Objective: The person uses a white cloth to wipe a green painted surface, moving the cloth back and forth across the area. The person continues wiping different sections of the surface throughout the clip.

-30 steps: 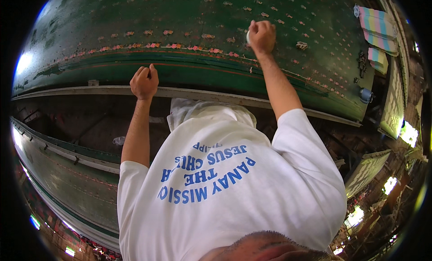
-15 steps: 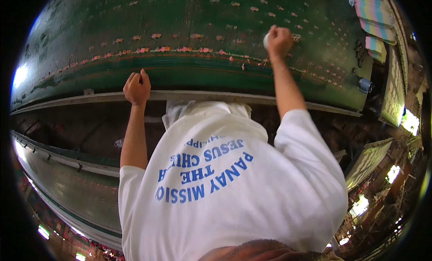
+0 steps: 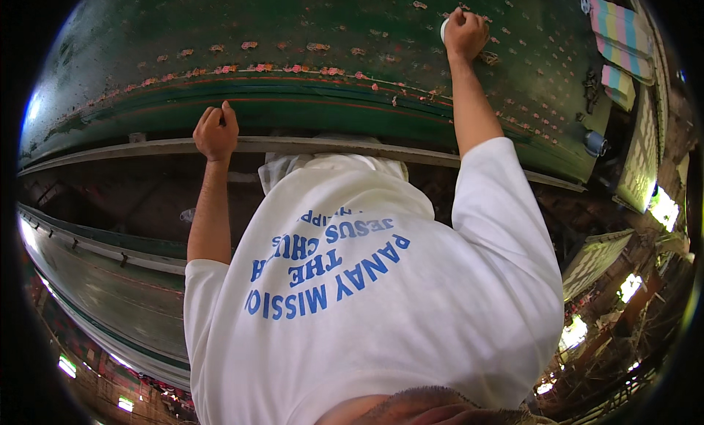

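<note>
A long green table surface (image 3: 293,14) carries rows of small pale motifs and a band of pink residue (image 3: 330,71). Up at the right, my right hand (image 3: 466,34) is closed on a white rounded object (image 3: 445,30) against that surface, close to a small wire-like clump (image 3: 488,57). My left hand (image 3: 216,132) is curled closed above the near metal rail (image 3: 293,145); whatever it may hold is hidden. My white shirt with blue lettering fills the lower middle.
Pastel striped folded cloths (image 3: 614,33), dark small items (image 3: 590,88) and a blue container (image 3: 595,142) sit at the right end. Flat panels (image 3: 634,168) stand beyond them. Another long table (image 3: 103,278) runs along the lower left, across a dark gap.
Over the last second my right hand has moved right, dipping then rising higher, with the white object still in it. My left hand has shifted a little left, still closed.
</note>
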Tool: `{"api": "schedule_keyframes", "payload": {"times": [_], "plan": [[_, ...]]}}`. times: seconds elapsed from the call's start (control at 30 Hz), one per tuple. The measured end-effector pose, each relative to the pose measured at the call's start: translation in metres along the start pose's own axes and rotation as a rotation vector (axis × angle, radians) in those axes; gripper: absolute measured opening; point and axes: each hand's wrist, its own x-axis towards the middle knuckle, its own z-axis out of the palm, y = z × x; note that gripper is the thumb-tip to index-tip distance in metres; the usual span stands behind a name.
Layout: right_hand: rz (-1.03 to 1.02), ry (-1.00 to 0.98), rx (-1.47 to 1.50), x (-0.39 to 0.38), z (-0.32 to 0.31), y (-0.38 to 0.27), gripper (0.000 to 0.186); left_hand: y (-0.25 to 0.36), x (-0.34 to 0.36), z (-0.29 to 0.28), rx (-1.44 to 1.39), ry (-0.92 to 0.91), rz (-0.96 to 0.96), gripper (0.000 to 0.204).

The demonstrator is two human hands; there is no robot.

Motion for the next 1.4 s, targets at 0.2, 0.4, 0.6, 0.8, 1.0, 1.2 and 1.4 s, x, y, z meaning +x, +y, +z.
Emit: {"api": "schedule_keyframes", "payload": {"times": [0.2,0.4,0.6,0.8,1.0,1.2,1.4], "plan": [[-0.177,-0.144,0.253,-0.026,-0.014,-0.084,0.023,0.000,-0.005,-0.004,0.013,0.011,-0.029,0.041],[-0.088,-0.097,0.024,0.019,0.015,-0.010,0.019,0.006,0.002,-0.003,-0.023,0.015,0.007,0.042],[-0.089,-0.016,0.019,0.056,0.054,0.004,0.023,-0.001,-0.006,-0.006,0.003,-0.010,0.003,0.042],[0.016,0.026,-0.071,0.088,0.060,0.041,0.026,0.002,-0.002,-0.004,-0.023,-0.006,0.006,0.041],[-0.179,-0.055,0.146,0.050,0.062,-0.017,0.017,0.001,-0.005,-0.004,-0.024,0.007,-0.020,0.038],[0.048,-0.079,-0.030,0.067,0.066,0.001,0.023,-0.002,-0.003,-0.002,0.016,-0.007,0.023,0.037],[-0.210,-0.177,0.245,-0.002,0.027,-0.089,0.014,0.000,-0.004,-0.004,0.003,0.002,0.009,0.037]]}}
